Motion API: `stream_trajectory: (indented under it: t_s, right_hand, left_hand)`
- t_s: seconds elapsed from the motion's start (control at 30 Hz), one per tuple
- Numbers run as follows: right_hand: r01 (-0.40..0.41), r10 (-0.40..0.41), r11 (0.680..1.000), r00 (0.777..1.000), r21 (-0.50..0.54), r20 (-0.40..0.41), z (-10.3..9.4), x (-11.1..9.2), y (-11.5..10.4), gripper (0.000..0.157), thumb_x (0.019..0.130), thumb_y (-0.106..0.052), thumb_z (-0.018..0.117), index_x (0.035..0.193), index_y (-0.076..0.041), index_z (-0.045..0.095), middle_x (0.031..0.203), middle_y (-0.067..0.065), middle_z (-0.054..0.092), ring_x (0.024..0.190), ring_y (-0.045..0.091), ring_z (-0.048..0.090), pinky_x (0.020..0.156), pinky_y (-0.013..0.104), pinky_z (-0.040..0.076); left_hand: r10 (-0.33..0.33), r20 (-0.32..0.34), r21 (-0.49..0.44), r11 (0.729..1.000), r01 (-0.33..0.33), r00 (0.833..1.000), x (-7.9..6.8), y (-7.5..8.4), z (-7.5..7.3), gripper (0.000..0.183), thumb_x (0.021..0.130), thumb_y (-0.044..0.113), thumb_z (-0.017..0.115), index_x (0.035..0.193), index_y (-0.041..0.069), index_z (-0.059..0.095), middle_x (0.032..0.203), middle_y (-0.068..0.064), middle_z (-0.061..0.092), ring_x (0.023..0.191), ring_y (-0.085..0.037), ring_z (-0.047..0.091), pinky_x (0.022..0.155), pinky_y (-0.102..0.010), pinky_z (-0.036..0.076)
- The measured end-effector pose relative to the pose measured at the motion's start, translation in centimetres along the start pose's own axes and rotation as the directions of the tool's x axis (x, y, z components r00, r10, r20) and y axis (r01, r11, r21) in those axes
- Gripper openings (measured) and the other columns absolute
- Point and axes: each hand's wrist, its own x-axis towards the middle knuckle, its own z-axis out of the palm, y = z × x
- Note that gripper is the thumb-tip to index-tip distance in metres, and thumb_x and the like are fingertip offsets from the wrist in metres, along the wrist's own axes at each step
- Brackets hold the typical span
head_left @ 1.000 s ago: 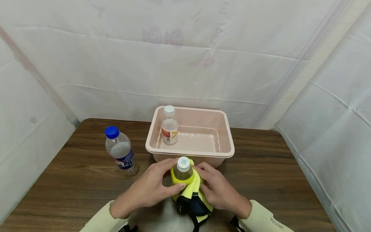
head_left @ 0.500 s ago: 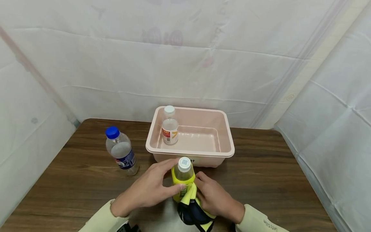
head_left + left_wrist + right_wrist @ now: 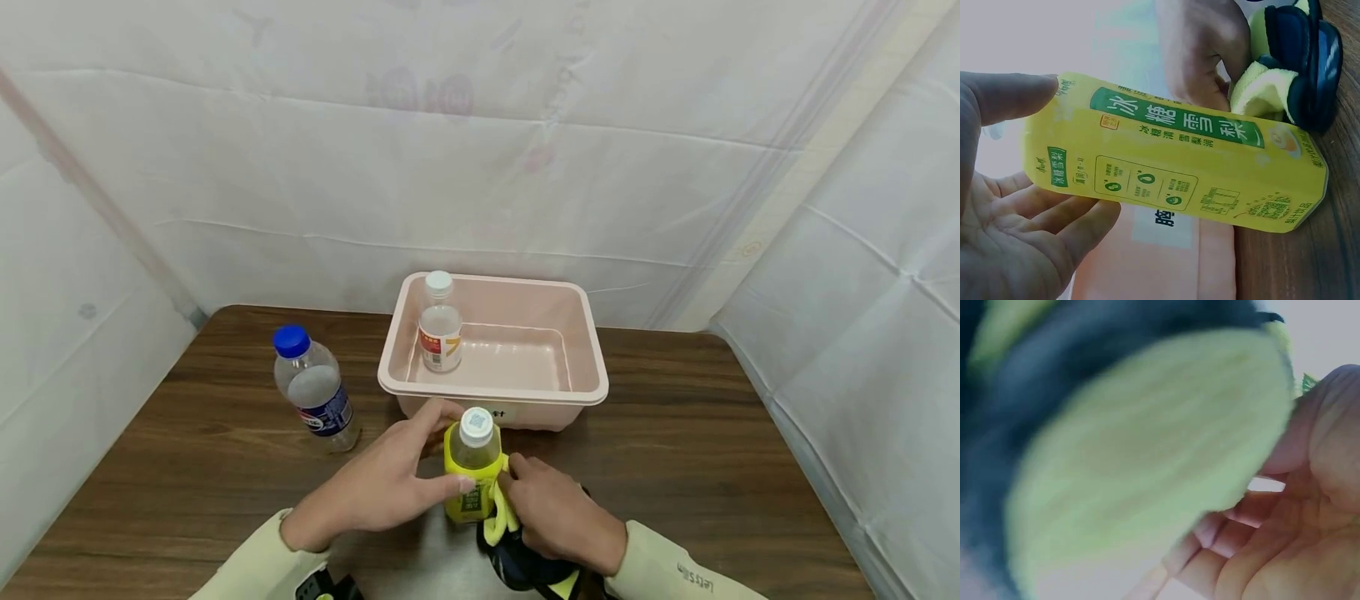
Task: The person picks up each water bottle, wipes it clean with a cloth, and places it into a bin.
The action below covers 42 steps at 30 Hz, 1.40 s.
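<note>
A yellow-labelled drink bottle (image 3: pixel 474 467) with a white cap stands upright on the table, just in front of the pink bin. My left hand (image 3: pixel 382 483) holds it, thumb at the near side and fingers around the far left; the left wrist view shows its green Chinese lettering (image 3: pixel 1175 119). To its right, my right hand (image 3: pixel 558 512) grips a soft yellow-and-dark-blue cloth item (image 3: pixel 517 554). Part of that cloth hangs beside the bottle's lower right side. Close up in the right wrist view, a pale yellow-green face of the cloth (image 3: pixel 1160 437) looks blurred; its exact kind cannot be told.
Behind the hands stands the pink bin (image 3: pixel 592 367), holding a clear white-capped bottle (image 3: pixel 440 333) upright in its left part. A clear blue-capped bottle (image 3: pixel 318 392) stands left on the wooden table (image 3: pixel 187 467). White sheeting (image 3: pixel 480 183) encloses the back and sides.
My right hand has drawn the cloth away from the bottle, down and to the right, baring more of the yellow label. My left hand stays at the bottle, its index finger slightly raised.
</note>
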Motion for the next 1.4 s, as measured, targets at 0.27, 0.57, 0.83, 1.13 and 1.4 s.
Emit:
stream_trajectory:
  t_s: [0.27,0.57,0.83,1.13,1.4]
  right_hand:
    - [-0.044,0.044,0.999,0.999,0.006,0.017,-0.1,0.0,-0.2,0.032,0.080,-0.003,0.079,0.109,-0.014,0.070,0.092,-0.002,0.055,0.077,0.010,0.047,0.064,0.024,0.042]
    - [-0.067,0.069,0.994,0.998,0.081,-0.013,-0.1,0.0,0.0,0.026,0.077,0.000,0.078,0.089,-0.018,0.064,0.090,-0.003,0.052,0.073,0.010,0.042,0.064,0.023,0.039]
    - [-0.070,0.071,0.996,0.997,0.056,-0.014,0.1,-0.1,-0.1,0.026,0.078,-0.003,0.078,0.098,-0.017,0.069,0.092,-0.003,0.054,0.077,0.010,0.047,0.067,0.025,0.043]
    - [-0.082,0.085,0.986,0.996,0.147,-0.019,0.4,-0.5,0.4,0.042,0.081,0.000,0.075,0.119,-0.019,0.071,0.091,-0.005,0.053,0.074,0.007,0.045,0.066,0.022,0.040]
    - [-0.051,0.073,0.956,0.995,0.290,-0.066,-0.1,-1.3,1.0,0.036,0.096,-0.001,0.066,0.128,-0.016,0.070,0.090,-0.005,0.051,0.068,0.004,0.041,0.062,0.020,0.039]
  left_hand:
    - [-0.053,-0.034,0.036,0.998,0.054,0.998,0.0,0.4,0.3,0.066,0.096,0.050,0.072,0.150,0.027,0.042,0.134,0.006,0.064,0.122,-0.014,0.063,0.105,-0.049,0.053]
    - [-0.257,-0.317,0.008,0.962,0.274,0.913,0.3,2.7,3.1,0.091,0.076,0.056,0.090,0.146,0.016,0.047,0.120,0.002,0.071,0.096,-0.009,0.066,0.083,-0.033,0.057]
    - [-0.285,-0.355,0.019,0.950,0.312,0.890,0.1,2.6,3.6,0.069,0.080,0.052,0.088,0.126,0.019,0.051,0.106,-0.001,0.071,0.087,-0.006,0.066,0.073,-0.026,0.055]
    - [-0.244,-0.366,0.057,0.957,0.284,0.898,-0.2,2.6,3.7,0.059,0.084,0.054,0.084,0.128,0.025,0.057,0.110,0.007,0.071,0.092,-0.004,0.065,0.077,-0.028,0.056]
    - [-0.173,-0.349,0.152,0.959,0.238,0.921,-0.8,2.7,3.4,0.057,0.089,0.053,0.080,0.136,0.026,0.061,0.123,0.011,0.061,0.106,-0.005,0.059,0.094,-0.036,0.056]
